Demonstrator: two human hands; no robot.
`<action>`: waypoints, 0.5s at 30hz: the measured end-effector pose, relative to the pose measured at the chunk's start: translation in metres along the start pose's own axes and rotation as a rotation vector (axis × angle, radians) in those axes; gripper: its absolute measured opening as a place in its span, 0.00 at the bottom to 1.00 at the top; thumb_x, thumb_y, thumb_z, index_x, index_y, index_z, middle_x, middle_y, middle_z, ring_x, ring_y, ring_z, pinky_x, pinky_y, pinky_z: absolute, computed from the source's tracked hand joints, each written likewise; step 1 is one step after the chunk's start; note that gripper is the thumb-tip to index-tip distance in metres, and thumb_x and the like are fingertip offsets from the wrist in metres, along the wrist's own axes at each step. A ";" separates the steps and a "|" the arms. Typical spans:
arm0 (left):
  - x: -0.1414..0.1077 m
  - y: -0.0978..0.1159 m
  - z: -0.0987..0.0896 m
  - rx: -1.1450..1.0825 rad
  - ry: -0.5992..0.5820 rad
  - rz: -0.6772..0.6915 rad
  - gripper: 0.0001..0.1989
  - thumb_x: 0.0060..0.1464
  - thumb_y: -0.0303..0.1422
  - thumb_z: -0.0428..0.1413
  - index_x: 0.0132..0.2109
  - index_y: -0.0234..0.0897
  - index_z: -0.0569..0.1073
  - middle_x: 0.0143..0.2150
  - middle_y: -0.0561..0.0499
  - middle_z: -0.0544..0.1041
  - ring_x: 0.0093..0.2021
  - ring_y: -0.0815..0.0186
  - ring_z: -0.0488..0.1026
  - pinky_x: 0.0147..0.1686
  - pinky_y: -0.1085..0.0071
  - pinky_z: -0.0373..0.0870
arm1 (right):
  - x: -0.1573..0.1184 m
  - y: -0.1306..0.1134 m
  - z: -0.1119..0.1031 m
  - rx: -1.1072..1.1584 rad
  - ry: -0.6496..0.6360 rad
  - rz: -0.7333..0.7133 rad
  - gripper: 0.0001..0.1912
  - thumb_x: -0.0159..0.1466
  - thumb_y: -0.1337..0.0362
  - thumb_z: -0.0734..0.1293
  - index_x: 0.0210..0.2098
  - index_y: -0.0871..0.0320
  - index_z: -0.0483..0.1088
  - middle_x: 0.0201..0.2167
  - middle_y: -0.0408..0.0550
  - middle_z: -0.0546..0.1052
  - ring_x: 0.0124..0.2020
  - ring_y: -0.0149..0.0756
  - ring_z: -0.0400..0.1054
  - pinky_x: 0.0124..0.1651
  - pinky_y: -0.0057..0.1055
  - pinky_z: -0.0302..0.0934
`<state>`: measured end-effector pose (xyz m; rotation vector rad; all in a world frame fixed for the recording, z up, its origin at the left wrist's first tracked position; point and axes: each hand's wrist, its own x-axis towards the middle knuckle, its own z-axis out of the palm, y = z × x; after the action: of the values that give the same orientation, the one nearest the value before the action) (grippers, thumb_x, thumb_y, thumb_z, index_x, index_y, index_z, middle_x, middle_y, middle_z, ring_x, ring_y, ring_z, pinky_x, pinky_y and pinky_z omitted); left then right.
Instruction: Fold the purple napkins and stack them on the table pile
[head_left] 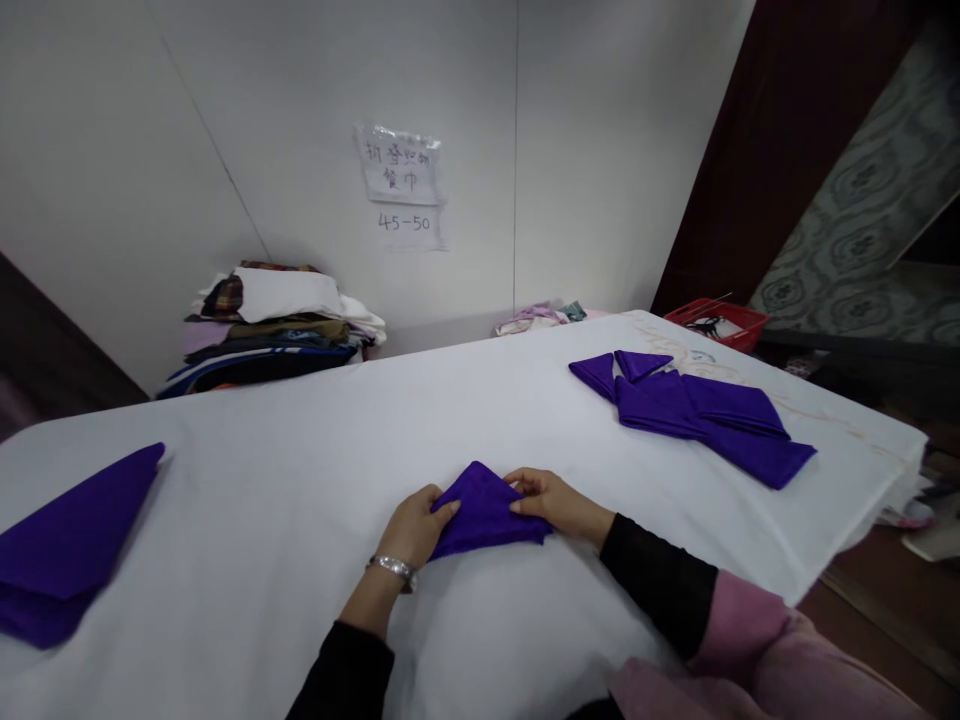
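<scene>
A purple cloth napkin [484,510], folded to a point at its far side, is between my hands near the front of the white-covered table [300,500]. My left hand [421,525] pinches its left edge, thumb on top and fingers behind or under the cloth. Gripping the right edge is my right hand [547,500], its thumb on the fabric and its fingertips partly hidden. Several folded purple napkins [675,405] lie overlapping toward the right. Another stretch of purple cloth [75,540] rests at the far left, cut off by the frame.
Folded clothes [277,320] are piled behind the table at the back left. Beyond the back edge lies pinkish fabric [540,317]. A red basket [720,325] stands by the back right corner. Paper signs [403,185] hang on the white wall.
</scene>
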<state>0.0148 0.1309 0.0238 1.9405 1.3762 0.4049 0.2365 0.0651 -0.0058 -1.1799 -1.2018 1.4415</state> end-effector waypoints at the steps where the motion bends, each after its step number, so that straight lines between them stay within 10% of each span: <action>1: 0.000 -0.001 0.001 0.013 0.007 -0.002 0.12 0.48 0.42 0.50 0.25 0.39 0.65 0.22 0.55 0.68 0.25 0.66 0.64 0.27 0.71 0.57 | 0.000 0.000 0.000 -0.052 0.020 -0.025 0.17 0.51 0.67 0.70 0.41 0.58 0.70 0.27 0.39 0.70 0.24 0.25 0.62 0.28 0.24 0.55; 15: -0.002 0.002 0.009 0.334 0.057 -0.096 0.14 0.54 0.45 0.46 0.36 0.42 0.69 0.33 0.49 0.76 0.35 0.59 0.72 0.28 0.69 0.60 | -0.009 -0.012 0.003 -0.989 0.089 -0.280 0.12 0.59 0.70 0.64 0.43 0.56 0.69 0.36 0.46 0.72 0.38 0.34 0.65 0.41 0.29 0.56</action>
<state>0.0210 0.1258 0.0195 2.1293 1.6516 0.1939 0.2353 0.0574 0.0072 -1.5837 -2.0087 0.5327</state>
